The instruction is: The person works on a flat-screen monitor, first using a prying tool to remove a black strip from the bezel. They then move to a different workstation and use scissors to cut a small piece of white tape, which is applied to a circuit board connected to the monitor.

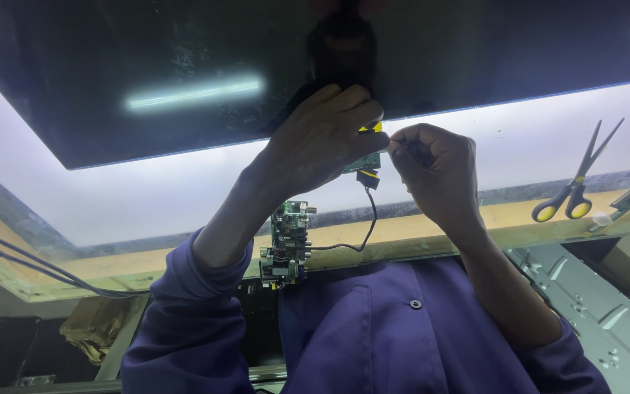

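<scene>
Small green board (364, 161) sits between both hands at near edge of dark glass panel (184, 66), yellow tab just above it, black connector (367, 179) below. Left to right: black cables (30, 263) at table (60, 266) edge; brown crumpled wrap (96, 328) below; larger green circuit board (286, 244) under left wrist; left hand (322, 138) fingers closed over small board; thin black wire (364, 230) hanging from connector; right hand (432, 171) fingers pinched at board's right edge; yellow-handled scissors (574, 190) lying on lit white surface.
</scene>
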